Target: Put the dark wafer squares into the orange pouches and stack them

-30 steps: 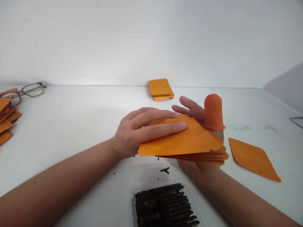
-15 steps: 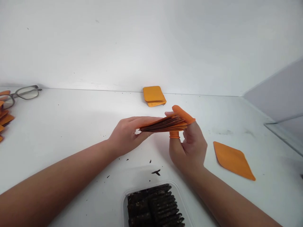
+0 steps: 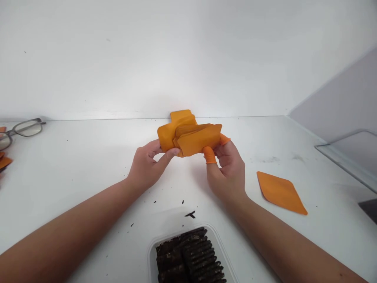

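A fanned stack of thin orange leather-like pieces (image 3: 199, 140) is held up over the white table between my two hands. My left hand (image 3: 147, 162) pinches its left end, thumb in front and the fingers mostly hidden behind. My right hand (image 3: 226, 171) grips the lower right corner between thumb and fingers, with orange finger cots (image 3: 209, 155) on the thumb and a finger. Behind the held stack, partly covered by it, a small pile of the same orange pieces (image 3: 180, 114) sits near the wall. One loose orange piece (image 3: 282, 192) lies flat to the right.
A clear plastic tub (image 3: 219, 240) with dark brown ridged pieces (image 3: 197, 255) stands at the front. Dark scraps (image 3: 190, 214) lie behind it. Eyeglasses (image 3: 28, 128) and more orange pieces (image 3: 5, 161) are at the far left. A white wall (image 3: 188, 59) rises behind.
The held stack has tipped from edge-on to showing its orange faces, and its left part has fanned apart. My left thumb now presses on the front. The view has shifted slightly.
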`<state>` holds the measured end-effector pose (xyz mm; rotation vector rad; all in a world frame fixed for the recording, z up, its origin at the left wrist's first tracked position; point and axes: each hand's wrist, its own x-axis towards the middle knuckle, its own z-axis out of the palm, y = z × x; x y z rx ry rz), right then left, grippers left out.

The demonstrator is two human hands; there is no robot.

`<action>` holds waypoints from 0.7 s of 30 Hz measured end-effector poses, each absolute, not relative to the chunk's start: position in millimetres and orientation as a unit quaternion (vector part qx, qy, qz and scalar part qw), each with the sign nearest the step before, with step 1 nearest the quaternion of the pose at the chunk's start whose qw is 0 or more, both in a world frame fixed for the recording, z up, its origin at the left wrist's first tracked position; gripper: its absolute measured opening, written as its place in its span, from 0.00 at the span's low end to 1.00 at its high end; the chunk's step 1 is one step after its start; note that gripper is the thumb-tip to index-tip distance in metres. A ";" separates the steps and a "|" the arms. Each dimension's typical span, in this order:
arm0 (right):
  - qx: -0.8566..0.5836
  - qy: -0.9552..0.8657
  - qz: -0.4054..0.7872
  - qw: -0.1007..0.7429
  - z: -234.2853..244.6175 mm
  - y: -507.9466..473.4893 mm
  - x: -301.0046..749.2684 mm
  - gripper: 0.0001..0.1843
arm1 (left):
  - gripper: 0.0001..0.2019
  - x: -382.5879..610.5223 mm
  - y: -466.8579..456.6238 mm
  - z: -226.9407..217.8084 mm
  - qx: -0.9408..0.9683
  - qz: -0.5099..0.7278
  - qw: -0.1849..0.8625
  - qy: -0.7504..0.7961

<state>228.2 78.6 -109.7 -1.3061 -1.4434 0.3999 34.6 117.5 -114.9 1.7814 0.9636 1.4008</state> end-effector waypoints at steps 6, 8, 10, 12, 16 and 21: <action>-0.582 -0.577 0.168 0.548 -111.8 82.8 234.1 0.30 | 0.13 34.7 117.6 -109.9 0.594 0.591 0.344 0.425; -0.602 -0.569 0.177 0.532 -113.3 86.1 236.2 0.29 | 0.14 35.0 117.3 -108.9 0.578 0.602 0.331 0.440; -0.621 -0.572 0.196 0.498 -114.5 88.8 236.5 0.28 | 0.14 35.2 117.3 -109.6 0.581 0.624 0.300 0.428; -0.642 -0.580 0.207 0.457 -114.7 89.8 235.2 0.29 | 0.13 34.9 117.0 -111.6 0.613 0.647 0.236 0.388; -0.669 -0.594 0.166 0.414 -110.9 86.6 232.6 0.27 | 0.12 33.4 114.1 -115.6 0.689 0.646 0.096 0.314; -0.626 -0.615 0.125 0.463 -103.8 78.8 233.4 0.29 | 0.11 32.3 111.0 -112.5 0.726 0.632 0.037 0.268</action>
